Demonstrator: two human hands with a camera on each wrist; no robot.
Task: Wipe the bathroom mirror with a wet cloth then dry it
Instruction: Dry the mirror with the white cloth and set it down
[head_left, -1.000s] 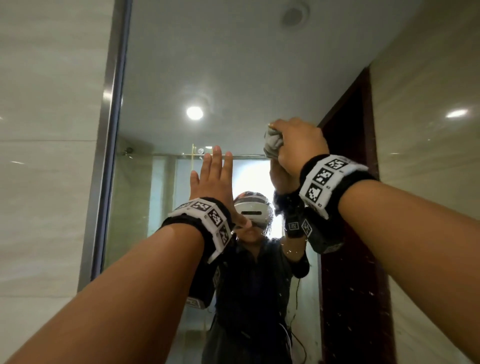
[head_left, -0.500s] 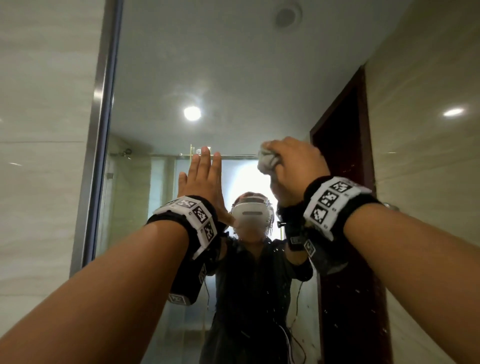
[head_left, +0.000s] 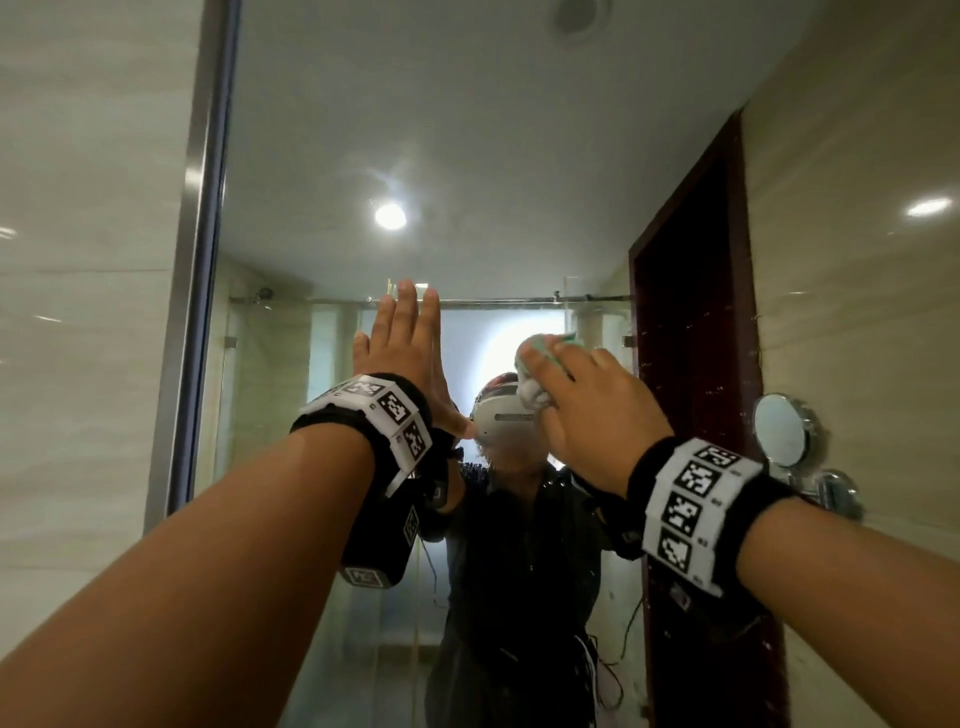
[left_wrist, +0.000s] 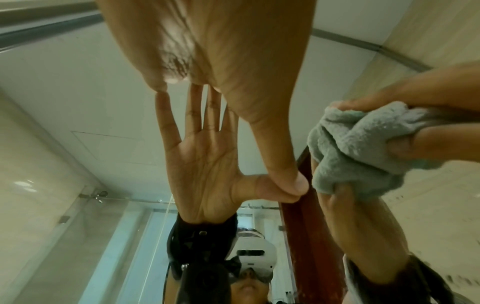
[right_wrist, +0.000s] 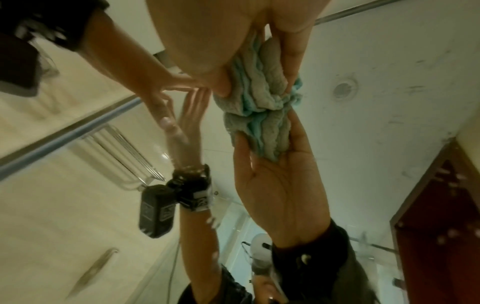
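Observation:
The large wall mirror (head_left: 467, 156) fills the head view, with a steel frame down its left side. My left hand (head_left: 402, 343) lies flat against the glass, fingers straight and pointing up; the left wrist view shows its thumb (left_wrist: 280, 164) touching its own reflection. My right hand (head_left: 587, 410) grips a bunched grey and teal cloth (head_left: 535, 384) and presses it on the glass just right of the left hand. The cloth (right_wrist: 259, 86) meets its reflection in the right wrist view. The cloth (left_wrist: 363, 148) also shows bunched at the right of the left wrist view.
A beige tiled wall (head_left: 78, 312) stands left of the mirror frame (head_left: 200, 291). A small round chrome mirror (head_left: 784, 431) on an arm shows at the right. The glass reflects a dark red door (head_left: 691, 364), a shower screen and a ceiling light (head_left: 389, 215).
My right hand has carried the cloth down the glass, from above head height to level with the left hand. The left hand has stayed flat on the mirror.

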